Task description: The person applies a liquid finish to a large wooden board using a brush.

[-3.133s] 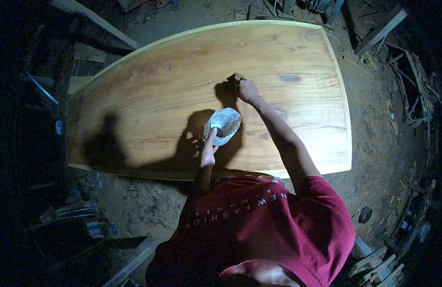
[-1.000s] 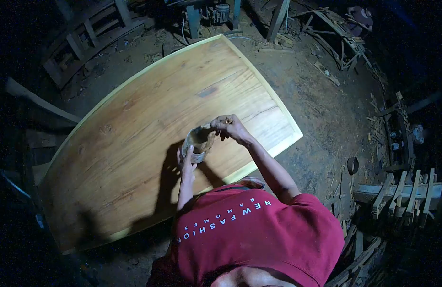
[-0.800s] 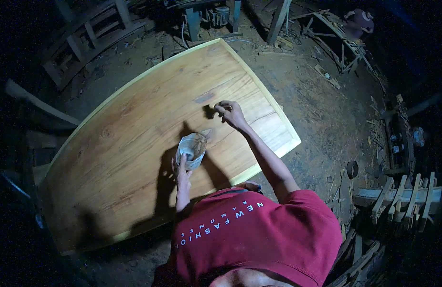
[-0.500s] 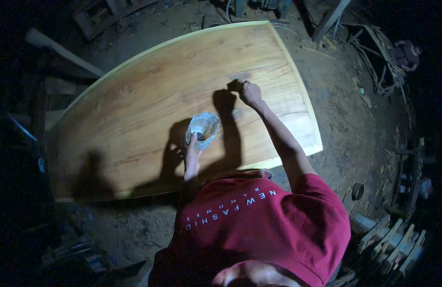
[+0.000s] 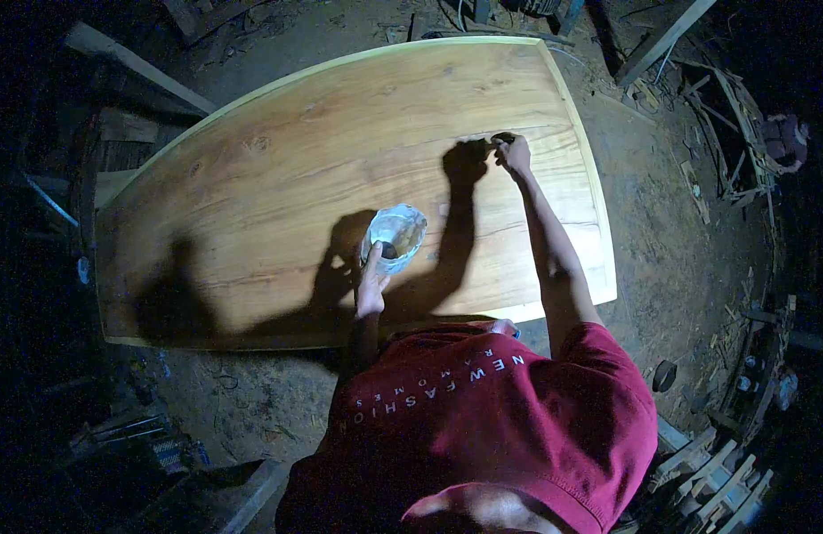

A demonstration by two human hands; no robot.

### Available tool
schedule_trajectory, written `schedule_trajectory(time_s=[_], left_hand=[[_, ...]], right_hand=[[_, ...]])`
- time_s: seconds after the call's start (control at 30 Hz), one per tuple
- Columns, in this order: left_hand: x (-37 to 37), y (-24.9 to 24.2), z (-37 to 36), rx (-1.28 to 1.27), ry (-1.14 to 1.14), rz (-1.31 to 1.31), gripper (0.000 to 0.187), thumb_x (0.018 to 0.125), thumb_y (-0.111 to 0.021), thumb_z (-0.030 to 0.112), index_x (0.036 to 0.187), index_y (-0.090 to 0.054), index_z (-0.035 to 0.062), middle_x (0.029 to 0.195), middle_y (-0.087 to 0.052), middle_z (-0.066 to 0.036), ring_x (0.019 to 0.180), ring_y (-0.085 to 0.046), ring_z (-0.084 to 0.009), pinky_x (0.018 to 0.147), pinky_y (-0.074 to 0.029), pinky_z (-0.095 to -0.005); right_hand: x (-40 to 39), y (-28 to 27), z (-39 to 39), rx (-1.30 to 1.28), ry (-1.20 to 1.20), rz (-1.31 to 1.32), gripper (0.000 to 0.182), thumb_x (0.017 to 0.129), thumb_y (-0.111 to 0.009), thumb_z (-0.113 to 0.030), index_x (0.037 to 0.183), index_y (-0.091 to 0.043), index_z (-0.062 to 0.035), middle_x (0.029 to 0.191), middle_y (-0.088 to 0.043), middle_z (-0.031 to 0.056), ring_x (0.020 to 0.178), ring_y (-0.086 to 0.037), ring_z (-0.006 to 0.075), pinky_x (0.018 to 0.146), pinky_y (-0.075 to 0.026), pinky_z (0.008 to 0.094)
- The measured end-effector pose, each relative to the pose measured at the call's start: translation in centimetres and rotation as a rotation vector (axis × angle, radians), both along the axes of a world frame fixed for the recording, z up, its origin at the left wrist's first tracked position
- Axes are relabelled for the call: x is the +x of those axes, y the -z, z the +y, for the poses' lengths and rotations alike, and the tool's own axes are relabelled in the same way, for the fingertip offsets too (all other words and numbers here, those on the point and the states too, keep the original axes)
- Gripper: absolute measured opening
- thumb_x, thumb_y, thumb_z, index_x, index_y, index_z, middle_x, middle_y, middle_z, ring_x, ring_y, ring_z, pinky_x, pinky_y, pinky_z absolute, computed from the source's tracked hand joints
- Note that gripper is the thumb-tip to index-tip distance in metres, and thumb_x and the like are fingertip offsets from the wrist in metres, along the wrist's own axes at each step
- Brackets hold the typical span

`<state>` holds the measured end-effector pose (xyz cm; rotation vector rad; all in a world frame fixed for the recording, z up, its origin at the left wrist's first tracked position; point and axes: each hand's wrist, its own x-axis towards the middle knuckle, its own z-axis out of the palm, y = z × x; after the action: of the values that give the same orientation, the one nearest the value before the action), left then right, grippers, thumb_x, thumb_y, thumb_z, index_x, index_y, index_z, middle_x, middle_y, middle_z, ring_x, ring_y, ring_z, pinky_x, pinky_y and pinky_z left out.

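My left hand [image 5: 371,289] grips a whitish, stained plastic tub [image 5: 410,233] by its side, thumb over the rim. Some dark stuff lies in the bottom of the tub, which is tilted over the wooden tabletop [image 5: 340,133]. Out to the right, my right hand [image 5: 514,157] is closed, fingers pinched around a small dark thing close over the wood. What that thing is, I cannot tell. Shadows of both arms fall across the boards, to the left of each hand.
A pale raised edging [image 5: 582,133] runs around the tabletop. Timber posts [image 5: 665,43] stand beyond it. Wood scraps [image 5: 718,481] are stacked at the lower right, and a dark ring-like object [image 5: 664,376] rests on the dirt floor. A person [image 5: 785,142] is at the far right.
My right hand has shifted to the right and slightly up over the wood. The tub stays in my left hand at about the same spot above the table. The whole view has turned slightly.
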<state>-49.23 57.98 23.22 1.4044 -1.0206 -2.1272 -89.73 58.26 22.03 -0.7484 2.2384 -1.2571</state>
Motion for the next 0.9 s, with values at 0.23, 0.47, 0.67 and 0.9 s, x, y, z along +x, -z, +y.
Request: schedule_trajectory(time_s=[0.23, 0.47, 0.67, 0.9], left_hand=[[-0.7, -0.2, -0.7, 0.053, -0.064, -0.017, 0.050, 0.085, -0.049, 0.044, 0.132, -0.036, 0.0323, 0.137, -0.035, 0.004, 0.123, -0.035, -0.0174, 0.096, -0.025, -0.0447], [-1.1, -0.8, -1.2, -0.028, -0.088, -0.032, 0.053, 0.083, -0.051, 0.047, 0.131, -0.038, 0.0288, 0.136, -0.036, 0.004, 0.123, -0.034, -0.0190, 0.096, -0.025, -0.0457], [-1.1, -0.7, -1.4, 0.010, -0.023, -0.051, 0.053, 0.084, -0.050, 0.046, 0.132, -0.037, 0.0291, 0.140, -0.029, 0.006, 0.124, -0.033, -0.0179, 0.097, -0.023, -0.0470], [-1.5, -0.7, -1.2, -0.065, 0.031, 0.026, 0.059, 0.081, -0.053, 0.051, 0.133, -0.036, 0.0271, 0.141, -0.027, 0.006, 0.127, -0.027, -0.0144, 0.099, -0.018, -0.0472]], right_hand=[[5.7, 0.6, -5.7, 0.294, -0.282, 0.684, 0.021, 0.080, -0.046, -0.017, 0.093, -0.059, -0.0069, 0.081, -0.062, 0.0198, 0.074, -0.061, 0.0362, 0.069, -0.047, 0.0458], [5.8, 2.2, -7.4, -0.142, -0.286, 0.428, 0.021, 0.079, -0.056, -0.020, 0.094, -0.065, -0.0082, 0.078, -0.064, 0.0165, 0.068, -0.062, 0.0316, 0.062, -0.050, 0.0392], [-0.7, 2.2, -2.6, -0.059, -0.025, 0.405, 0.018, 0.078, -0.058, -0.021, 0.090, -0.066, -0.0113, 0.082, -0.065, 0.0132, 0.075, -0.062, 0.0321, 0.066, -0.049, 0.0396], [8.4, 2.4, 0.5, 0.273, -0.426, 0.881, 0.017, 0.076, -0.047, -0.014, 0.070, -0.057, -0.0008, 0.061, -0.057, 0.0193, 0.057, -0.059, 0.0319, 0.050, -0.046, 0.0416]])
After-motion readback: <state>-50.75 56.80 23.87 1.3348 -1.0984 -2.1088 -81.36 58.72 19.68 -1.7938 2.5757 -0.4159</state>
